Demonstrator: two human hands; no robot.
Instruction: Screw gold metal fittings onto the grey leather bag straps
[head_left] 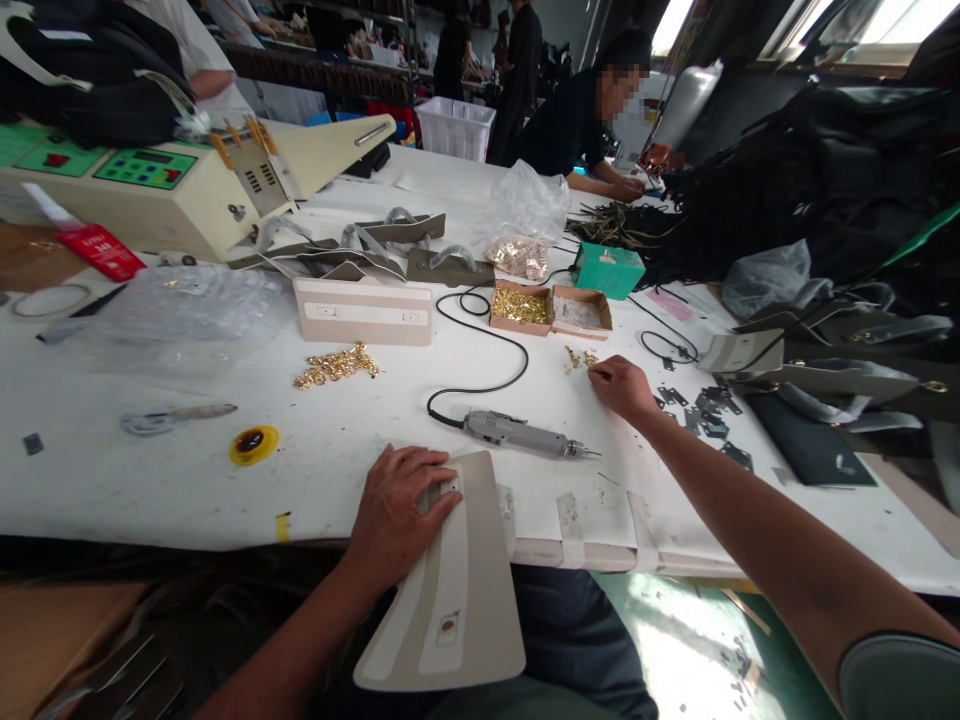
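Note:
My left hand (397,510) lies flat, fingers spread, on a beige leather panel (457,590) that hangs over the near table edge toward my lap. My right hand (621,385) reaches forward with fingertips pinched beside a few small gold screws (580,357) on the white table; whether one is between the fingers I cannot make out. A grey electric screwdriver (521,434) with a black cord (480,345) lies between my hands. Two open cardboard boxes sit beyond, one full of gold fittings (520,306), one nearly bare (581,312).
A heap of gold hardware (336,365), a beige panel piece (364,311), a yellow disc (253,444), dark metal plates (705,410), a teal box (609,270) and plastic bags lie about. A cream machine (172,180) stands far left. A seated person (577,125) works at the far side.

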